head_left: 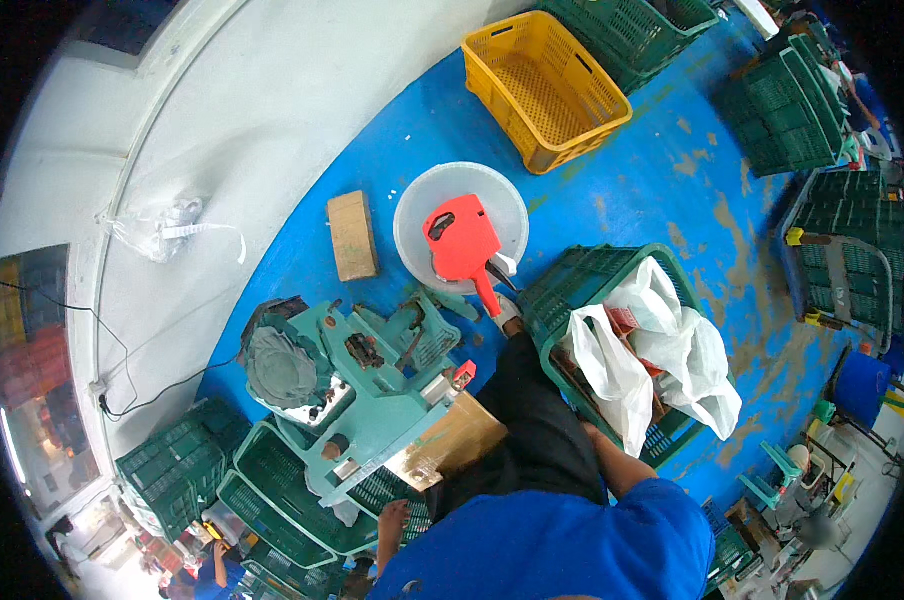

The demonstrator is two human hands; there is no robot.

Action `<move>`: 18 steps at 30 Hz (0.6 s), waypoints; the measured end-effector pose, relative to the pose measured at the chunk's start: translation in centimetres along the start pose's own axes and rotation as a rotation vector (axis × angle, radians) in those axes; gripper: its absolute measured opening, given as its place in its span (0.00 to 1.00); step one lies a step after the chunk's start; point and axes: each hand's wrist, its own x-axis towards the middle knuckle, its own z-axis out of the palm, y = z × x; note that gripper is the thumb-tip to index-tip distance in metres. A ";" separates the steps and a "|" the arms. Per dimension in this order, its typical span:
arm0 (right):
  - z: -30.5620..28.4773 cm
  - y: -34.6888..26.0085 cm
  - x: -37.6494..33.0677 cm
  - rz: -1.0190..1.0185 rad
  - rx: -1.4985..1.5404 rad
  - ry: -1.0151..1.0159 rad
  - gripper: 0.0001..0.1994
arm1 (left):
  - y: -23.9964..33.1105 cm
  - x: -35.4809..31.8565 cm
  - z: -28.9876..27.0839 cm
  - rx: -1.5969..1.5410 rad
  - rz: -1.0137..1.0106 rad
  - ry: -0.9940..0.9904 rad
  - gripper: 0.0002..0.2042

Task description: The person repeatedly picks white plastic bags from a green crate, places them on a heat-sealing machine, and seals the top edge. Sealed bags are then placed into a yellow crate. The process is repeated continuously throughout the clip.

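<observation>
White plastic bag (612, 375) in the green crate (582, 275) by our right hand (592, 435) looks soft, light and easy to rip, so we would hold its bunched top; we cannot tell if that hand or our left hand (392, 518) grips anything.

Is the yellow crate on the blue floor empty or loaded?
Empty. The yellow crate stands upright and open-topped, and its perforated bottom shows bare from wall to wall, with nothing lying inside it.

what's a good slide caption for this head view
Seated person beside a teal machine, a red handheld tool on a white tub lid, green crate holding white bags.
</observation>
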 end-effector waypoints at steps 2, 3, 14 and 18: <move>-0.5 0.6 -1.1 -0.020 0.029 -0.019 0.45 | 0.1 -0.3 0.2 0.457 0.322 -0.010 0.13; -1.0 0.7 -1.7 -0.034 0.041 -0.026 0.44 | 0.3 -0.2 0.6 0.391 0.236 -0.008 0.13; -7.8 -1.3 -11.6 -0.081 0.944 -0.783 0.40 | 15.0 2.2 1.8 0.424 0.198 -0.438 0.13; -11.7 -1.6 -17.3 -0.972 0.158 -0.157 0.26 | 21.4 1.3 8.5 0.465 0.392 -0.383 0.10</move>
